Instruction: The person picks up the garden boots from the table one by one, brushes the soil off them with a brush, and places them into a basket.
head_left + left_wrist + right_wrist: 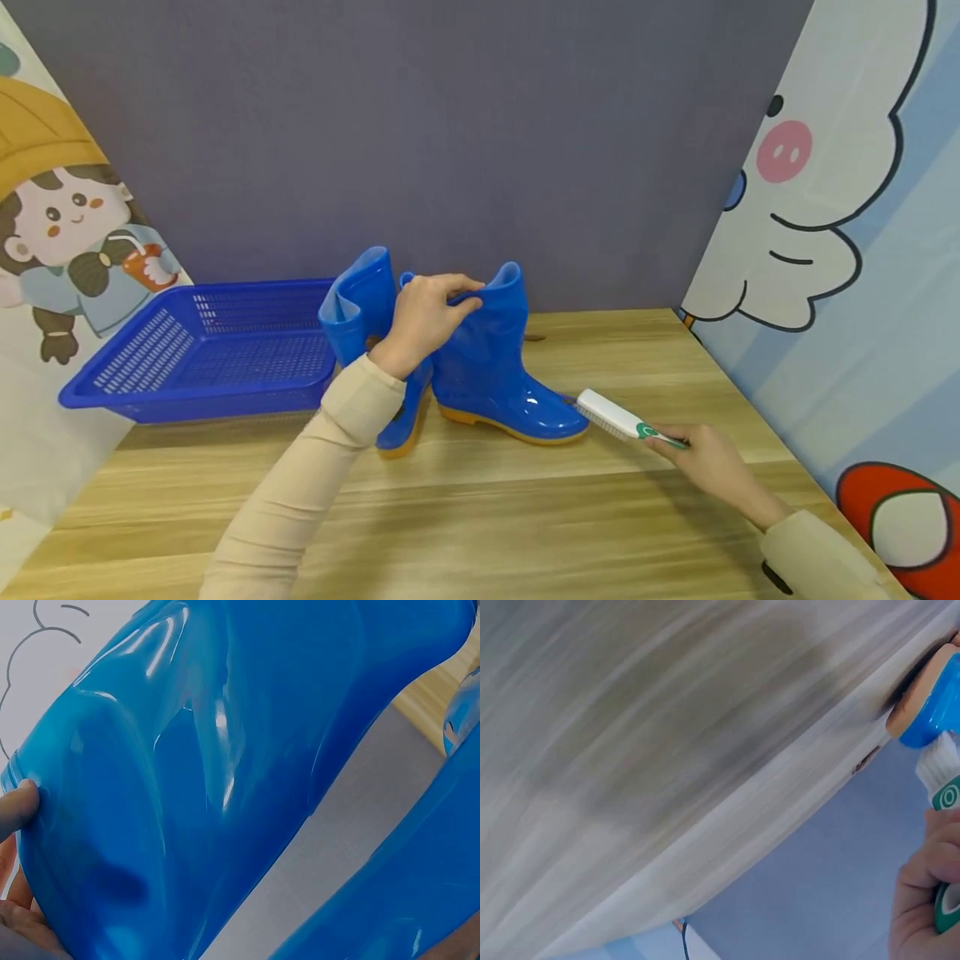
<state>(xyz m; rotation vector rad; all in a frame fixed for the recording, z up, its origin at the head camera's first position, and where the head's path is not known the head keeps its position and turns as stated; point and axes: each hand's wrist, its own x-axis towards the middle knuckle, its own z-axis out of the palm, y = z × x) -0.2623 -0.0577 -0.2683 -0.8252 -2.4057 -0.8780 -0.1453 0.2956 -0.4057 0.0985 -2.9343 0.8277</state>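
A glossy blue rain boot with an orange sole stands upright on the table, its toe to the right. My left hand pinches the boot's top rim between thumb and fingers; the left wrist view shows the thumb on the outside of the shaft. In my right hand is a scrub brush with a white head and green handle, gripped by the handle. Its white bristles are right at the boot's toe, beside a small brown mark. A second blue boot stands to the left, partly hidden behind my left arm.
A blue plastic basket with slotted walls sits at the back left, close to the second boot. Behind everything rises a grey panel. Cartoon-printed sheets flank the wooden table. A small brown spot shows behind the boot.
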